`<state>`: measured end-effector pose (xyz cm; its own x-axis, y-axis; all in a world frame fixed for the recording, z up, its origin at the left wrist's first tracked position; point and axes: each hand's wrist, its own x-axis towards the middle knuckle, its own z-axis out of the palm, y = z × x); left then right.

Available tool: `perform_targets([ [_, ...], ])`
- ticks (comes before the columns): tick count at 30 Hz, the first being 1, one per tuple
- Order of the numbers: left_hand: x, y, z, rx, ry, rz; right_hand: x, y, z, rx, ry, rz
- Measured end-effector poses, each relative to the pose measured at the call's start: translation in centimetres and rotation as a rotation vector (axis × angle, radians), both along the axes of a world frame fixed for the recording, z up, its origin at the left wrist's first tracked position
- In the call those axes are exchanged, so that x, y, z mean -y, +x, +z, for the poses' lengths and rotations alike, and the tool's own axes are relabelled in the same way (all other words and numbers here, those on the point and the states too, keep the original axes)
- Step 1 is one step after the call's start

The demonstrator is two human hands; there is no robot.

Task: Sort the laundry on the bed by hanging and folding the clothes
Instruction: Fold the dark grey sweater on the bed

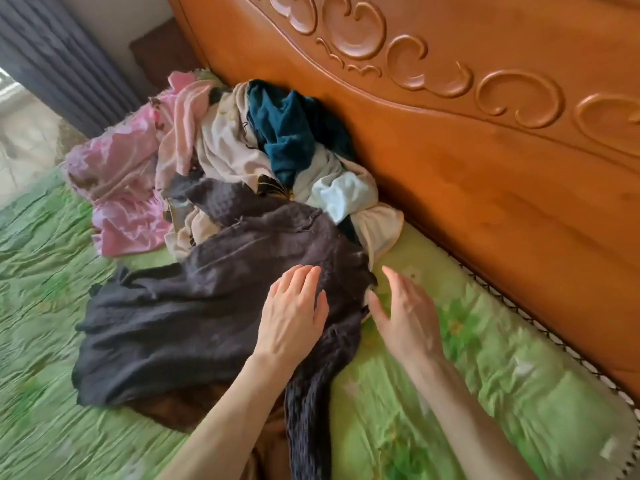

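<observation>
Dark knit garment (194,306): soft, limp, light; best taken at edge. Left hand (294,320) flat, spread on it; right hand (405,323) spread, empty.

Before me a carved orange-brown wooden headboard (485,168) rises along the bed's green floral cover (433,393), while grey curtains (52,57) hang at upper left beside a pale wall (114,26) and bright daylight.

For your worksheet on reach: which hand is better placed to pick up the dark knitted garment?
Probably the left hand: it lies flat on the dark knitted garment, while the right hand hovers open beside its edge.
</observation>
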<state>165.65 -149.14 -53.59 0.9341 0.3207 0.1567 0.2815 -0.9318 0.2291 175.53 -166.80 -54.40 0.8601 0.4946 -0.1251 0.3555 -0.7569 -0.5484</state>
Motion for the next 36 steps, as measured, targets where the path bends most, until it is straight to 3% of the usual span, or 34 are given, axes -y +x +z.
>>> perform_targets([
  [5,-2.7,5.7,-5.3,-0.085,0.070,-0.150,-2.5,2.5,-8.1,-0.199,-0.035,-0.128],
  [9,-2.5,10.4,-8.9,-0.357,0.067,-0.312,-5.2,2.5,-12.9,-0.586,0.042,-0.356],
  [13,-3.1,12.8,-10.8,-0.581,0.167,-0.304,-7.0,2.5,-15.5,-0.682,0.218,-0.520],
  [15,-3.7,12.9,-10.8,-0.595,0.253,-0.315,-7.3,2.8,-16.3,-0.641,0.246,-0.568],
  [19,-4.6,12.6,-9.9,-0.625,0.390,-0.285,-7.5,2.4,-16.5,-0.384,0.031,-0.465],
  [23,-5.0,11.1,-8.5,-0.732,0.372,-0.277,-8.1,1.3,-15.9,-0.436,0.214,-0.432],
  [30,-3.4,6.0,-2.0,-0.525,0.212,-0.297,-7.1,-0.3,-12.0,-0.686,0.465,-0.254],
  [36,-4.4,1.2,6.9,-0.254,0.142,-0.346,-3.7,-1.5,-4.1,-0.653,0.524,-0.123],
])
